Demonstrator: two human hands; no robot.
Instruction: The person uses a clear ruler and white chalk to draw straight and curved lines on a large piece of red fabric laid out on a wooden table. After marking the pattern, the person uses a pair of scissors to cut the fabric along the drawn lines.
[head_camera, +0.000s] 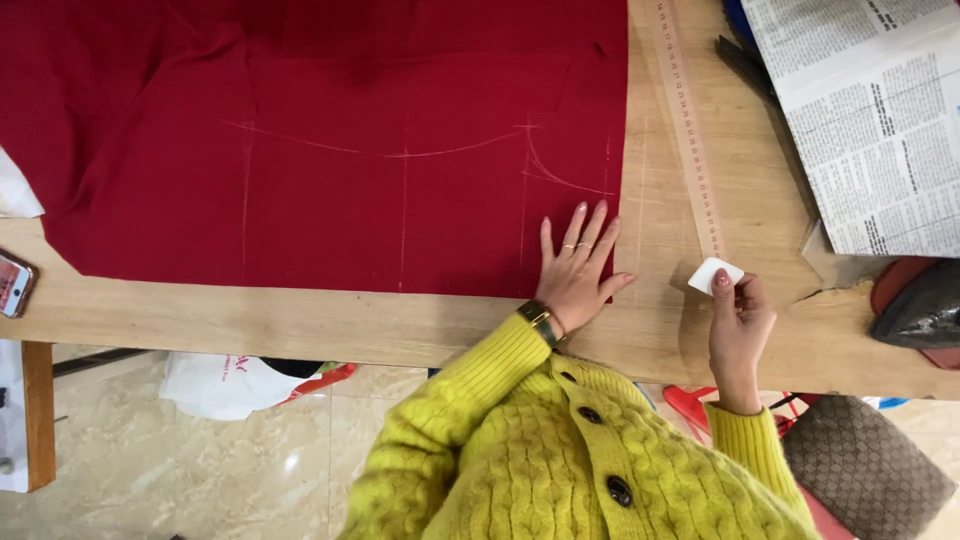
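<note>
Resting flat with fingers spread, my left hand (577, 272) is pressing the corner of the red fabric (320, 140) on the wooden table (300, 320), while my right hand (738, 325) is pinching a white tailor's chalk (714, 274) just beside the long ruler (688, 130). I am judging that I am pausing between chalk lines; the following line is needing the ruler laid over the cloth.
</note>
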